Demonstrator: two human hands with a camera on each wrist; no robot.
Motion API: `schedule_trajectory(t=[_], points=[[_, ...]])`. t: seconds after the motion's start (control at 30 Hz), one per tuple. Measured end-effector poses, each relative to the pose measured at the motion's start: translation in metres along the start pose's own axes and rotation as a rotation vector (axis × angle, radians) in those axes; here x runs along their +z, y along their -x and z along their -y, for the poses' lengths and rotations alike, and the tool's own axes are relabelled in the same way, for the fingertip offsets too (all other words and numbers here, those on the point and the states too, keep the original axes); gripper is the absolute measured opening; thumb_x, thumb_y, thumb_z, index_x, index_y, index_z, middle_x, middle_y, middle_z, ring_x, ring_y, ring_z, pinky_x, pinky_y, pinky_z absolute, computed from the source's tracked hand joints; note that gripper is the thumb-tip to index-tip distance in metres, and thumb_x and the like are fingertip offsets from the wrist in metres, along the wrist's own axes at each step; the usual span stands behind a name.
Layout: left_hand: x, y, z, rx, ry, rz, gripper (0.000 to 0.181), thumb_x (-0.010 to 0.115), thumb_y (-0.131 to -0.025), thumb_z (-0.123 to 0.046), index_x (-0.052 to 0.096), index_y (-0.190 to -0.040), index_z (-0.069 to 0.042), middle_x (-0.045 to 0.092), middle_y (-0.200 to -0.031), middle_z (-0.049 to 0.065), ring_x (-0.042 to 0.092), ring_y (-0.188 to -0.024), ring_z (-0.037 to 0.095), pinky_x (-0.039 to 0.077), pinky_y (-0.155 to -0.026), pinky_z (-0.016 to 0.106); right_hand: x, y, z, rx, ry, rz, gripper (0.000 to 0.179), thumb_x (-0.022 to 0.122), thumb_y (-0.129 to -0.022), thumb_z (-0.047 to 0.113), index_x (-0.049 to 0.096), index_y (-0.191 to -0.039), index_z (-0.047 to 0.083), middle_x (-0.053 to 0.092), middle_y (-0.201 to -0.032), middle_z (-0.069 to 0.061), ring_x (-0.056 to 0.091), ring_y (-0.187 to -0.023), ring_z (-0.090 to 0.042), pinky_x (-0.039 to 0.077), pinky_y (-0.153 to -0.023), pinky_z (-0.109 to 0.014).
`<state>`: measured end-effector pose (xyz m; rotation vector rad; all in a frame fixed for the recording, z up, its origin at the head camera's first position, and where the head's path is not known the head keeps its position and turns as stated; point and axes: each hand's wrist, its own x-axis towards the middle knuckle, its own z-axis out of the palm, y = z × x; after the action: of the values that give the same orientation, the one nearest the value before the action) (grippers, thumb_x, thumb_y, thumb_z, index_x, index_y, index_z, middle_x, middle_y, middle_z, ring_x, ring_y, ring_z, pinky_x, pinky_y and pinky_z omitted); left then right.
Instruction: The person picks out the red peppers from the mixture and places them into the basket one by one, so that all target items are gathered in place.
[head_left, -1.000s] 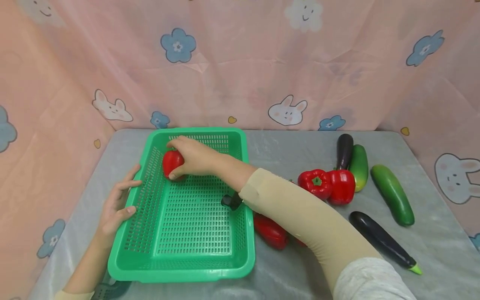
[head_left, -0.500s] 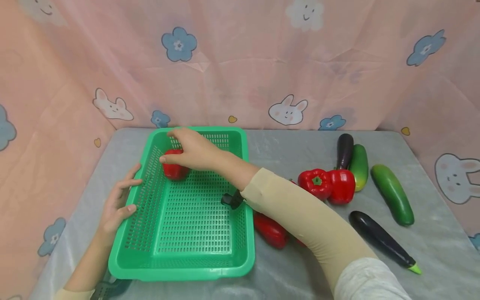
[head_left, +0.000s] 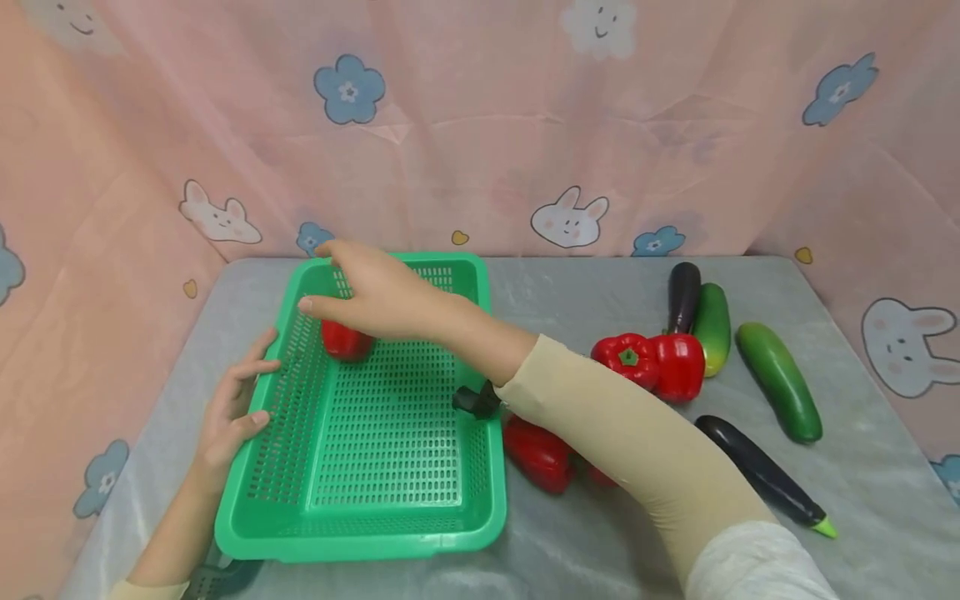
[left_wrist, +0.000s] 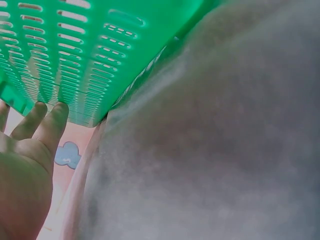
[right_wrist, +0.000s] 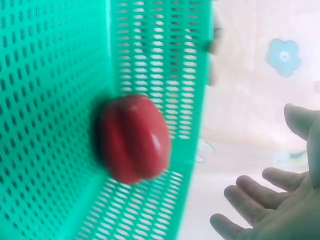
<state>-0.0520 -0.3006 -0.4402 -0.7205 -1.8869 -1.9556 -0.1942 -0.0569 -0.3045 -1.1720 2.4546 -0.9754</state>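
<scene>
A red bell pepper [head_left: 347,342] lies in the far left corner of the green basket [head_left: 360,546]; my right hand partly hides it in the head view. In the right wrist view the whole red bell pepper [right_wrist: 135,140] shows against the slotted wall. My right hand [head_left: 390,292] is above it with fingers and thumb spread, apart from the pepper and holding nothing. At the basket's left side, my left hand [head_left: 232,417] rests its fingers against the outer wall near the rim. The left wrist view shows these fingertips [left_wrist: 60,107] extended on the slotted plastic.
Right of the basket lie red peppers [head_left: 538,454], partly under my right forearm. Farther right are two more red bell peppers [head_left: 628,360], two eggplants [head_left: 761,467] and two cucumbers [head_left: 780,382]. A patterned pink curtain [head_left: 465,150] stands behind the grey-covered table [head_left: 570,292].
My right hand has let go of the red bell pepper, spread its fingers and risen up and away from it. The pepper stays in the basket; my left hand has kept its place.
</scene>
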Motion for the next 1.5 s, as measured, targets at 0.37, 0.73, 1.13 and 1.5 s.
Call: schedule_trajectory(t=[0.37,0.73,1.13,1.5], points=[[-0.002,0.0,0.0,0.011,0.01,0.013,0.06,0.046,-0.082,0.016,0.06,-0.139,0.01,0.041,-0.173,0.013,0.028,-0.164,0.022,0.017,-0.13,0.033,-0.05,0.053,-0.002,-0.018,-0.076,-0.144,0.071,0.067,-0.106,0.048,0.043,-0.165,0.015,0.052,-0.163,-0.001,0.05,-0.148,-0.017,0.047,-0.116,-0.041],[-0.001,-0.001,0.002,0.018,0.019,0.011,0.061,0.045,-0.08,0.016,0.06,-0.139,0.01,0.041,-0.172,0.015,0.028,-0.164,0.024,0.018,-0.13,0.033,-0.082,0.116,-0.027,0.043,-0.14,-0.275,0.064,0.071,-0.105,0.041,0.049,-0.161,0.019,0.061,-0.15,0.004,0.056,-0.137,-0.015,0.043,-0.117,-0.043],[-0.002,0.0,0.002,0.015,0.016,0.008,0.061,0.046,-0.081,0.016,0.06,-0.139,0.009,0.041,-0.173,0.014,0.028,-0.164,0.023,0.018,-0.13,0.033,-0.089,0.17,-0.032,0.107,-0.084,-0.226,0.066,0.072,-0.105,0.04,0.046,-0.163,0.022,0.055,-0.156,0.004,0.052,-0.141,-0.021,0.047,-0.113,-0.053],[-0.002,-0.001,0.003,0.022,0.018,0.013,0.061,0.045,-0.079,0.017,0.06,-0.139,0.01,0.041,-0.173,0.015,0.027,-0.164,0.024,0.018,-0.13,0.032,-0.076,0.224,-0.039,0.198,-0.037,-0.29,0.063,0.076,-0.103,0.031,0.052,-0.16,0.021,0.062,-0.15,0.002,0.062,-0.133,-0.027,0.054,-0.103,-0.059]])
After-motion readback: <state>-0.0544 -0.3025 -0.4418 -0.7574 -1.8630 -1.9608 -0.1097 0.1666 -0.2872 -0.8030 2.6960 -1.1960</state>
